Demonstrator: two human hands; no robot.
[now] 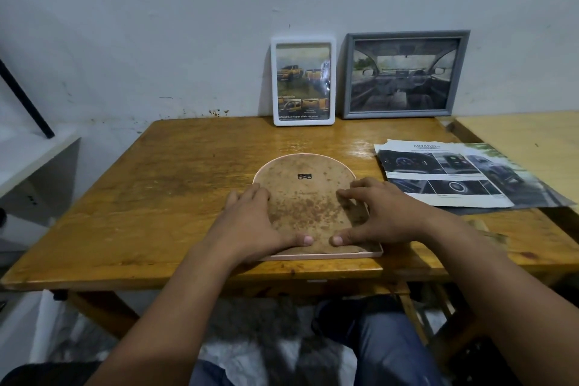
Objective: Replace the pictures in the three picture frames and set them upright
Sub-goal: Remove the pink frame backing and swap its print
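An arch-topped pink frame (305, 194) lies face down on the wooden table (156, 197), its stained brown backing board up with a small black hanger near the top. My left hand (250, 222) presses flat on the frame's left side, thumb at its near edge. My right hand (379, 213) lies flat on the right side, thumb also near that edge. A white frame (303, 81) with a yellow truck picture stands upright against the wall. Beside it a grey frame (404, 74) with a car interior picture stands upright too.
Loose printed car pictures (454, 175) lie on the table to the right of the hands. A lighter second table (526, 141) adjoins at the far right. A white shelf (34, 153) stands at the left. My knees are under the table's front edge.
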